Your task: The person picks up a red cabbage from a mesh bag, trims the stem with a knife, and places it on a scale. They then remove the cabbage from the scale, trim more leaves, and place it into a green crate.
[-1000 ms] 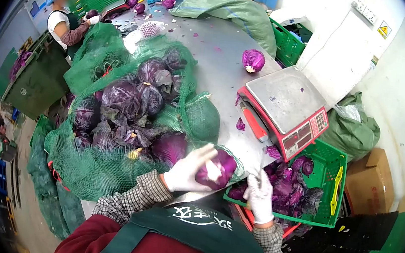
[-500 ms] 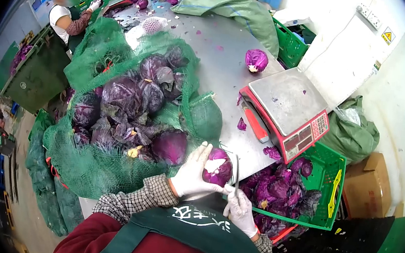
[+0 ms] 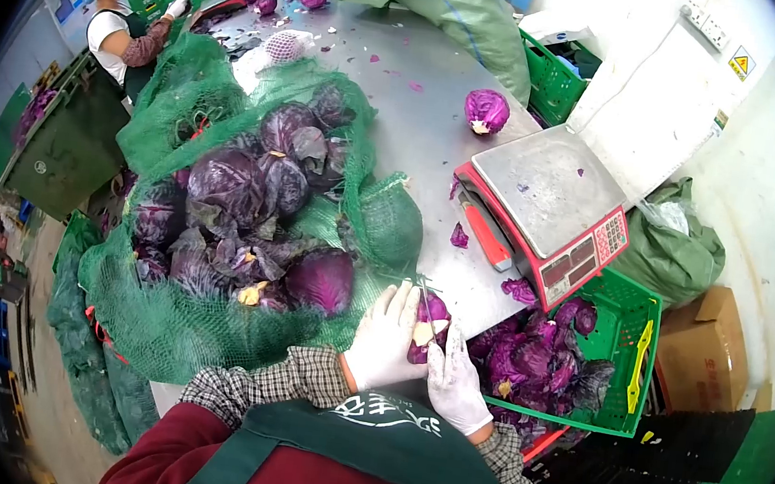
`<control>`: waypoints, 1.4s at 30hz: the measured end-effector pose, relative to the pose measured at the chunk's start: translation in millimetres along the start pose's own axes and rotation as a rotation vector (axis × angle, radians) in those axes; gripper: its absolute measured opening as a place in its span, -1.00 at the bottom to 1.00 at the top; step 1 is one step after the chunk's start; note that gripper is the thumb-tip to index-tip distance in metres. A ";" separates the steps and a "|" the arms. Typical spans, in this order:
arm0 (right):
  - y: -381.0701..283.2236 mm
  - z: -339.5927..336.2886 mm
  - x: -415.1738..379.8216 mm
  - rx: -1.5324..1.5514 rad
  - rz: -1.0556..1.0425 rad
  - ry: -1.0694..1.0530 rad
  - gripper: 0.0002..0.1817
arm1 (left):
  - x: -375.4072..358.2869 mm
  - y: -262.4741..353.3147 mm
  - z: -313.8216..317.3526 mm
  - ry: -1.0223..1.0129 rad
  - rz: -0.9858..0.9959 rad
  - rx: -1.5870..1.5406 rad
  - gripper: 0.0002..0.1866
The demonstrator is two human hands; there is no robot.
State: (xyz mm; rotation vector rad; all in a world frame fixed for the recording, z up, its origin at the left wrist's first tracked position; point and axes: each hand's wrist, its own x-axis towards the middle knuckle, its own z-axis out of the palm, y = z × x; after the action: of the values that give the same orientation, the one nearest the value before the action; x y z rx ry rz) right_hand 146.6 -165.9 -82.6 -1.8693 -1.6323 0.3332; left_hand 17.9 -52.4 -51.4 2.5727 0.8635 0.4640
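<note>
A red cabbage (image 3: 438, 309) with a pale cut stem end is at the table's front edge. My left hand (image 3: 384, 339), in a white glove, grips it from the left side. My right hand (image 3: 457, 385), also gloved, is closed on a knife (image 3: 425, 306), whose thin blade lies over the pale stem end. The knife's handle is hidden by my fingers. Left of my hands, a green mesh sack (image 3: 194, 346) lies open around several dark red cabbages (image 3: 225, 183).
A red scale (image 3: 545, 198) stands to the right, with a red-handled tool (image 3: 486, 237) beside it. Below is a green crate (image 3: 613, 402) of purple leaves (image 3: 528, 354). One trimmed cabbage (image 3: 486, 112) sits behind the scale. A co-worker (image 3: 120, 30) stands at the far left.
The knife has moved left, from beside the cabbage to over its stem end. My right hand has come up close to the cabbage. My left hand has shifted slightly right.
</note>
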 end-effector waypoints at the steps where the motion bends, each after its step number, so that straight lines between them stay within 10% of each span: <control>1: -1.7 -1.1 1.3 -0.036 0.011 0.003 -0.68 | 1.4 1.4 0.5 -0.006 -0.004 0.006 0.15; 8: 27.7 -6.8 22.8 -0.251 -0.236 0.360 -0.67 | -0.4 0.4 -1.0 -0.003 0.015 -0.011 0.19; 13: 67.6 -6.2 7.5 0.463 0.468 0.042 -0.63 | -27.6 -39.1 -8.2 0.008 0.128 -0.293 0.27; 20: 2.6 -0.6 -6.0 -0.340 -0.404 0.309 -0.50 | -41.3 -44.4 -23.4 -0.078 -0.557 -1.206 0.16; 23: 22.5 -38.8 -17.7 1.028 0.735 0.204 -0.52 | -47.0 -56.7 -20.7 -0.004 -0.600 -1.406 0.00; 25: 85.0 -51.8 -44.9 0.915 0.872 0.374 -0.40 | -52.0 -66.1 -22.3 0.010 -0.586 -1.503 -0.16; 28: 86.3 -84.4 -58.6 0.255 0.841 0.224 -0.22 | -43.4 -52.4 -32.1 -0.018 -0.441 -1.042 -0.05; 31: 30.3 -67.3 -34.7 0.524 0.529 0.240 -0.31 | -24.8 -27.3 -31.9 -0.086 0.004 -0.318 0.15; 35: -22.9 -39.6 1.9 0.272 0.001 0.197 -0.45 | -6.7 -13.4 -18.9 -0.063 0.027 -0.196 0.16; 42: -27.5 -59.7 22.7 0.085 -0.047 -0.007 -0.65 | 2.9 -4.0 -11.9 -0.117 0.061 -0.113 0.10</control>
State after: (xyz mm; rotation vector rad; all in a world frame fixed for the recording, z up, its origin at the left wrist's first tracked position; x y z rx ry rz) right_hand 163.1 -160.4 -15.3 -1.7654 -1.6384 0.3829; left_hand 13.1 -44.6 -42.3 2.5004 0.7005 0.3650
